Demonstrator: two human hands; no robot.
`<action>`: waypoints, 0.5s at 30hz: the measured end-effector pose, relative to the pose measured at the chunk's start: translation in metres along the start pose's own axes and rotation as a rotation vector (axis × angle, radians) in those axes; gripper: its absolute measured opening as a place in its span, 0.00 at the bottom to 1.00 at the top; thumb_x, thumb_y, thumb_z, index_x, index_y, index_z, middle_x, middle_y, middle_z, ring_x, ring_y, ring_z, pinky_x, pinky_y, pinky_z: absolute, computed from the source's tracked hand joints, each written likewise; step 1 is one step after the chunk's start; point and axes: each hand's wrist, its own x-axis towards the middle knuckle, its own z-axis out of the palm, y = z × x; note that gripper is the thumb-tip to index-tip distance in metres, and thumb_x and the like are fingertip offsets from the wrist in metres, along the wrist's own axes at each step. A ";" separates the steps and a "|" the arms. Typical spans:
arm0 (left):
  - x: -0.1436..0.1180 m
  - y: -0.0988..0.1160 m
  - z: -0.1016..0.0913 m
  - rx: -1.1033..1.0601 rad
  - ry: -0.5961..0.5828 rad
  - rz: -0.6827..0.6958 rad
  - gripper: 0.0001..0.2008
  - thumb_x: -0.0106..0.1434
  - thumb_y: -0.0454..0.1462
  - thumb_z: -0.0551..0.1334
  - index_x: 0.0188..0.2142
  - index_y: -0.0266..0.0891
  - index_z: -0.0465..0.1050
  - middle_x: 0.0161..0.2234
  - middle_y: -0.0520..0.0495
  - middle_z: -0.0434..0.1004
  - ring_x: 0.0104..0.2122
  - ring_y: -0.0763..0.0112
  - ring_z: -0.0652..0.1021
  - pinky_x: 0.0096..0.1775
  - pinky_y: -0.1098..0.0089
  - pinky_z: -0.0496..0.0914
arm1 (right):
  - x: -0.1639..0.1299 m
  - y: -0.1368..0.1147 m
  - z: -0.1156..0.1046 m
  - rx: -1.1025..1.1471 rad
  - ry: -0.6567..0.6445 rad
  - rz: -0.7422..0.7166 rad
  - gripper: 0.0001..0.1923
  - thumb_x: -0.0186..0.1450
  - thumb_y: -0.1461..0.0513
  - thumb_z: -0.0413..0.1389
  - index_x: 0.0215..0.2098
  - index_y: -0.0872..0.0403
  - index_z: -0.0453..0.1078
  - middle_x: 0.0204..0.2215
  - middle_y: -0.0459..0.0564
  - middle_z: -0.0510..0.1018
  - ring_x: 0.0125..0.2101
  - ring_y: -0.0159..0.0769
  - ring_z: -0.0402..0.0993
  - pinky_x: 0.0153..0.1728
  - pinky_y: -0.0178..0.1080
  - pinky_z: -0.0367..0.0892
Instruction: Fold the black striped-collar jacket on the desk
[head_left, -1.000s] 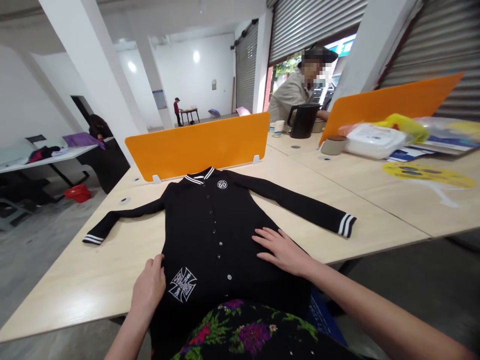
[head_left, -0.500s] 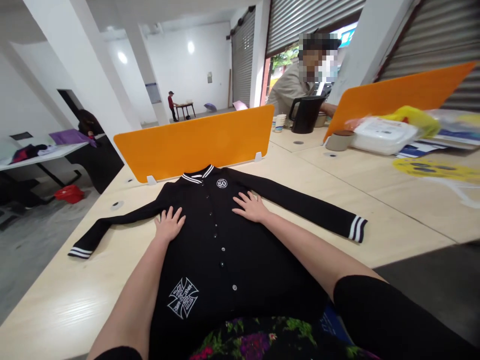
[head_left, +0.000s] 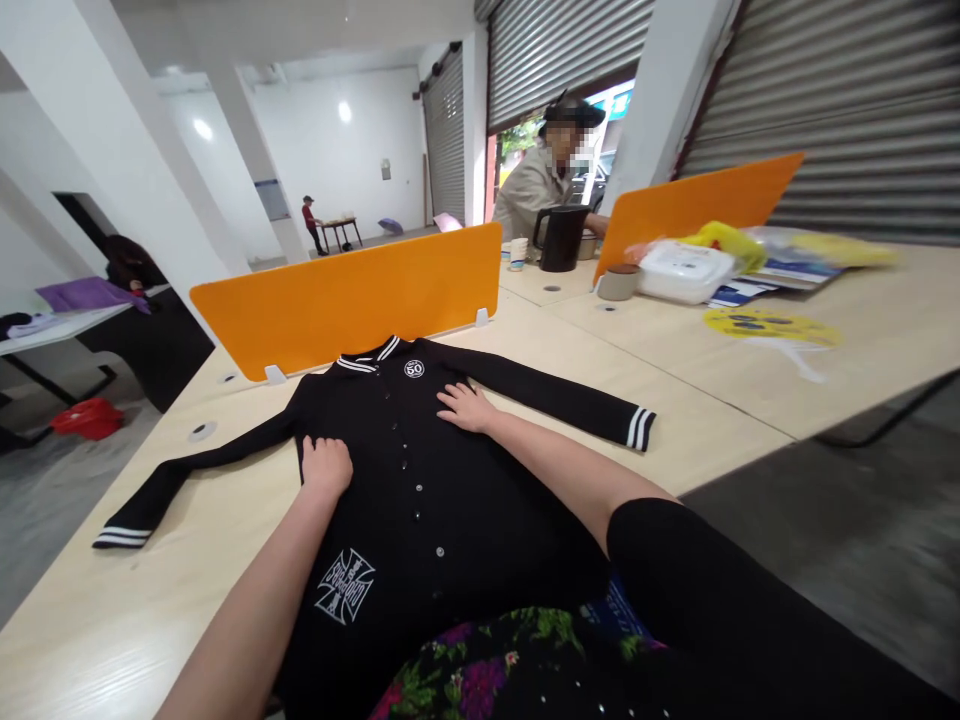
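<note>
A black jacket [head_left: 409, 465] is lying flat on the table [head_left: 225, 510]. The right hand [head_left: 466, 408] is resting on its chest with fingers spread apart. The left hand [head_left: 327, 466] is touching its side, fingers bending; I can't tell if they are pinching cloth.

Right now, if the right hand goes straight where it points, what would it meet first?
Across the black jacket, the right hand would likely meet the row of buttons first, though depth is unclear.
</note>
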 end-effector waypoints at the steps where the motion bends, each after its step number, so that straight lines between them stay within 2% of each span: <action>1: -0.004 0.006 -0.005 -0.002 0.014 0.033 0.21 0.66 0.38 0.46 0.46 0.31 0.75 0.47 0.31 0.75 0.52 0.50 0.70 0.59 0.48 0.51 | -0.007 0.003 -0.007 0.001 0.029 -0.012 0.26 0.68 0.50 0.44 0.60 0.50 0.62 0.63 0.53 0.59 0.62 0.51 0.52 0.58 0.57 0.48; 3: -0.008 0.019 -0.013 -0.041 0.065 0.116 0.22 0.67 0.42 0.47 0.51 0.35 0.72 0.56 0.35 0.69 0.57 0.49 0.65 0.59 0.49 0.52 | -0.025 0.018 -0.023 -0.008 0.159 0.051 0.21 0.68 0.54 0.45 0.55 0.50 0.67 0.60 0.52 0.65 0.59 0.49 0.57 0.57 0.56 0.51; 5: -0.007 0.033 -0.015 -0.126 0.127 0.194 0.25 0.68 0.46 0.46 0.59 0.39 0.64 0.63 0.40 0.59 0.62 0.50 0.58 0.59 0.49 0.53 | -0.050 0.044 -0.038 -0.026 0.295 0.233 0.20 0.67 0.57 0.45 0.53 0.53 0.69 0.57 0.55 0.67 0.56 0.51 0.60 0.55 0.56 0.54; 6: -0.005 0.040 -0.013 -0.172 0.141 0.224 0.27 0.68 0.48 0.46 0.61 0.40 0.60 0.64 0.41 0.56 0.63 0.51 0.55 0.59 0.48 0.54 | -0.065 0.061 -0.043 -0.037 0.312 0.340 0.20 0.66 0.57 0.46 0.52 0.54 0.70 0.56 0.57 0.68 0.55 0.53 0.61 0.53 0.56 0.56; 9: -0.001 0.061 0.001 -0.242 0.104 0.235 0.28 0.67 0.50 0.46 0.64 0.45 0.55 0.66 0.43 0.52 0.65 0.50 0.53 0.59 0.44 0.53 | -0.117 0.113 -0.046 -0.079 0.143 0.569 0.25 0.60 0.51 0.54 0.51 0.55 0.72 0.54 0.62 0.69 0.52 0.62 0.64 0.49 0.61 0.59; 11: 0.000 0.071 0.013 -0.233 0.076 0.217 0.27 0.68 0.50 0.46 0.64 0.48 0.55 0.66 0.43 0.51 0.64 0.49 0.54 0.59 0.43 0.52 | -0.149 0.141 -0.040 -0.066 0.060 0.608 0.26 0.60 0.51 0.54 0.53 0.54 0.70 0.56 0.60 0.68 0.52 0.60 0.65 0.47 0.58 0.63; 13: -0.001 0.076 0.022 -0.218 0.083 0.206 0.26 0.68 0.49 0.45 0.64 0.50 0.55 0.66 0.43 0.51 0.64 0.49 0.54 0.59 0.43 0.51 | -0.172 0.158 -0.034 -0.061 0.108 0.554 0.21 0.63 0.55 0.50 0.52 0.52 0.71 0.55 0.58 0.69 0.52 0.54 0.66 0.46 0.53 0.65; 15: -0.003 0.076 0.026 -0.216 0.097 0.208 0.26 0.68 0.49 0.45 0.64 0.50 0.55 0.66 0.44 0.51 0.64 0.49 0.55 0.59 0.43 0.51 | -0.181 0.164 -0.036 -0.001 0.206 0.567 0.16 0.63 0.60 0.49 0.45 0.52 0.74 0.48 0.56 0.75 0.50 0.51 0.69 0.44 0.49 0.66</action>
